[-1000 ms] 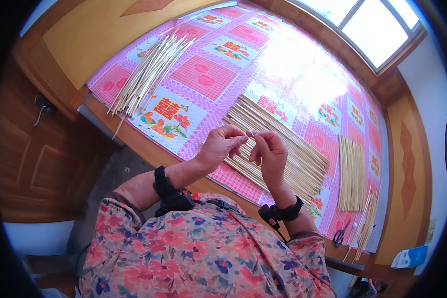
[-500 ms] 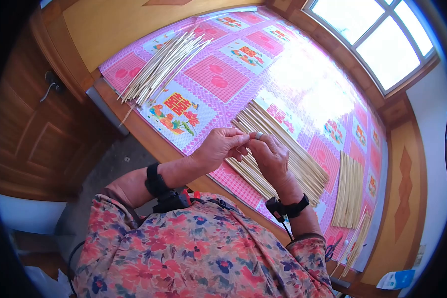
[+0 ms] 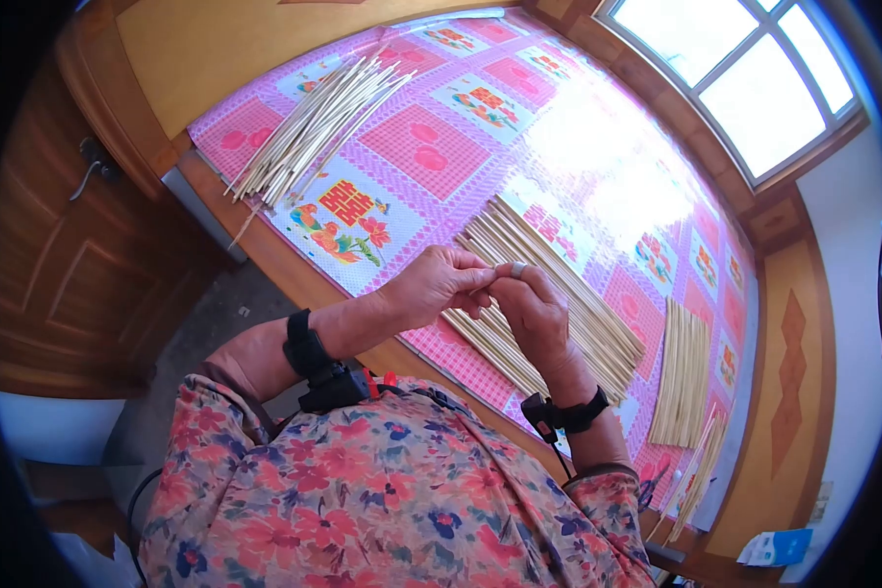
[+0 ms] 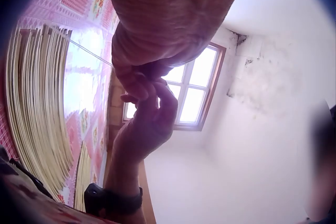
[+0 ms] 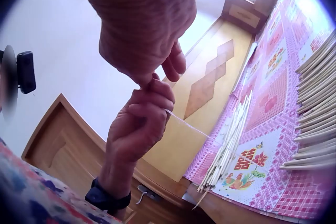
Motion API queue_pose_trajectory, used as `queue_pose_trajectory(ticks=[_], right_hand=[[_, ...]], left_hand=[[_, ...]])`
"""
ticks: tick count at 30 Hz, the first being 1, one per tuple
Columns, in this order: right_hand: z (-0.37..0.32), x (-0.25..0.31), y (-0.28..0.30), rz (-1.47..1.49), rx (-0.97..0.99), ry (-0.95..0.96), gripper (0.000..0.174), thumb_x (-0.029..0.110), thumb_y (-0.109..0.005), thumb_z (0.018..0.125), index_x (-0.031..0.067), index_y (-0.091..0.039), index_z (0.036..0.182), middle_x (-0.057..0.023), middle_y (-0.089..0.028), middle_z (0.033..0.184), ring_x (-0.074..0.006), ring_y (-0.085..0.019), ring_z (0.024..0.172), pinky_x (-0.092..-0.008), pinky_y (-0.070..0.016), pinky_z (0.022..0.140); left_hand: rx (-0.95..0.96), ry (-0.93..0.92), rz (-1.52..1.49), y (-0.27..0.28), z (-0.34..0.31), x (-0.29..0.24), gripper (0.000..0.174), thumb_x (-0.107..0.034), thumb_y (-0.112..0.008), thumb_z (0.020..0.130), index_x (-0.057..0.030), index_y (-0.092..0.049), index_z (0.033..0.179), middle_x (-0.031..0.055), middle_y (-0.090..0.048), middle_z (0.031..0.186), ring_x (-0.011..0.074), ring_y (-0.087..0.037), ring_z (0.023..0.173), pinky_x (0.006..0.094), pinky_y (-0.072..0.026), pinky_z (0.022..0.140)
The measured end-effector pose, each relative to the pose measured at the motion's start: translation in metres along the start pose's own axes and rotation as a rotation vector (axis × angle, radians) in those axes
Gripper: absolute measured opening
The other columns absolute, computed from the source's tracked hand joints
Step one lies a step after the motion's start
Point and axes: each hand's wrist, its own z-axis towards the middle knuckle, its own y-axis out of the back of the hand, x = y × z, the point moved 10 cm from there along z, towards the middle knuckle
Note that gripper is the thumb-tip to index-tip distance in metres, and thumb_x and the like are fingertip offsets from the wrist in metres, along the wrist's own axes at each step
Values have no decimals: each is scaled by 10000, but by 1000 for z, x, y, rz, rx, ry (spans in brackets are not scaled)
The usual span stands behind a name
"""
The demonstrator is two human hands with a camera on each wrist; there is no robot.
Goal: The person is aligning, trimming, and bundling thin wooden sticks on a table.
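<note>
Both hands meet fingertip to fingertip above the table's near edge. My left hand [image 3: 433, 286] pinches a thin white string [image 5: 186, 124] between thumb and curled fingers, and the string trails from there toward the table. My right hand [image 3: 534, 312], wearing a ring [image 3: 518, 269], pinches at the same spot; the short piece between the fingertips is mostly hidden. In the left wrist view a length of string [image 4: 90, 51] runs from the hands toward a row of pale thin sticks [image 4: 39, 98]. These sticks [image 3: 578, 294] lie side by side under and beyond the hands.
Loose sticks [image 3: 314, 132] lie piled at the table's left end. A shorter row of sticks [image 3: 681, 377] lies on the right, with a few more sticks [image 3: 698, 475] and scissors [image 3: 654, 480] near it. A patterned pink tablecloth [image 3: 426, 147] covers the table.
The fingertips, slightly apart at first, have come together, and the right hand has turned so its back and ring show. Since half a second ago the hands have barely moved.
</note>
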Motion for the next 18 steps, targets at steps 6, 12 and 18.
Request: queue_pose_trajectory(ticks=[6, 12, 18], right_hand=[[-4, -5, 7, -30, -64, -115, 154, -14, -646, 681, 44, -581, 807, -90, -542, 796, -218, -582, 678, -287, -478, 547], [-12, -21, 6, -9, -134, -201, 147, -14, -641, 697, 40, -584, 821, -104, -551, 810, -227, -583, 663, -302, -469, 521], [-5, -14, 11, -152, -184, -186, 143, -8, -647, 699, 44, -588, 818, -101, -563, 817, -219, -586, 644, -293, -473, 519]], left_hand=[[50, -23, 75, -4, 5, -3, 178, -136, -509, 873, 11, -577, 948, 43, -590, 772, 93, -579, 675, 222, -491, 592], [28, -24, 9, -5, 10, -5, 169, -127, -499, 877, 15, -572, 931, 37, -580, 758, 89, -571, 665, 222, -488, 581], [-8, -55, -51, -2, 14, -2, 161, -120, -494, 880, 5, -570, 945, 28, -574, 770, 82, -560, 659, 209, -480, 601]])
